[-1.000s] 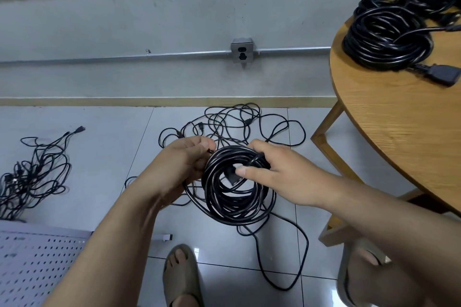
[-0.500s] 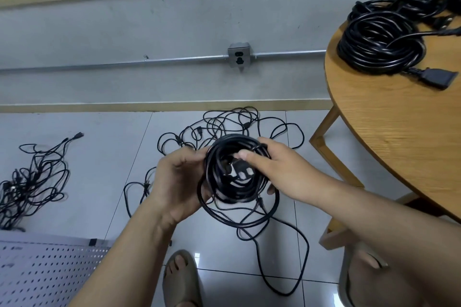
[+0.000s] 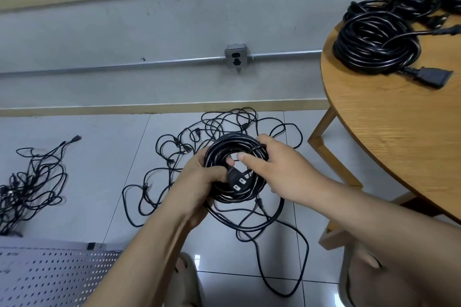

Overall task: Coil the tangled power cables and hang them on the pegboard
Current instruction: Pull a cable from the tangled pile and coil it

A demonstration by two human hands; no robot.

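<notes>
A black coiled power cable (image 3: 225,147) is held in the air above the floor. My left hand (image 3: 199,182) grips the coil's left side, and its thumb lies against the black plug (image 3: 235,180) that crosses the coil's opening. My right hand (image 3: 277,169) holds the coil's right side, fingers behind it and thumb pointing left across the front. Loose loops of the same cable (image 3: 272,222) hang down to the tiles. A grey perforated pegboard (image 3: 50,274) lies flat at the lower left.
A tangle of thin black cables (image 3: 219,124) lies on the tiles behind the coil, another tangle (image 3: 32,179) at the far left. Coiled cables (image 3: 374,40) sit on the round wooden table (image 3: 399,137) at right. A wall socket (image 3: 236,56) hangs on a conduit. My sandalled foot (image 3: 187,279) is below.
The coil has been turned and tightened between my hands. The plug now lies across the coil's opening under my left thumb, and my right hand has shifted to the coil's right rim.
</notes>
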